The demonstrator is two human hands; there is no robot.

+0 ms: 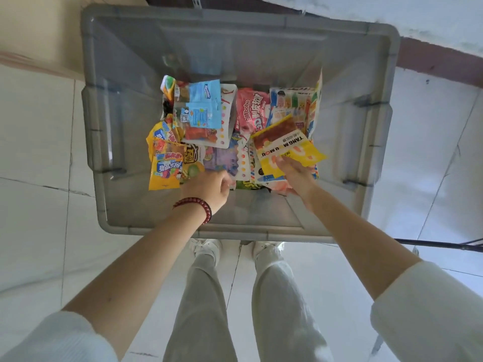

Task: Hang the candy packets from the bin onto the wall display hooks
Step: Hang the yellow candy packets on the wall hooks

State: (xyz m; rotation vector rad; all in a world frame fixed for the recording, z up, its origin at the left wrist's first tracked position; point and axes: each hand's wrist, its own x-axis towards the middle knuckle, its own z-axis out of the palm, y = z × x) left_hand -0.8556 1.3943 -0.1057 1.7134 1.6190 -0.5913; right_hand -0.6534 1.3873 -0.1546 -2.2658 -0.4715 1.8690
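A grey translucent bin point(115, 158) stands on the floor below me, with several candy packets heaped in its bottom. My right hand point(296, 176) grips the near edge of a yellow and white packet point(285, 145) marked TANG and holds it tilted above the pile. My left hand point(209, 189), with a red bead bracelet at the wrist, reaches down to the near edge of the pile with fingers curled; what they touch is hidden. A yellow packet point(164, 165), a blue packet point(202, 105) and a pink packet point(251, 111) lie in the heap. No display hooks are in view.
My legs and white shoes point(206, 246) stand just behind the bin's near rim. White floor tiles surround the bin. A dark rod point(439, 245) lies on the floor at the right. A beige surface point(39, 35) rises at the far left.
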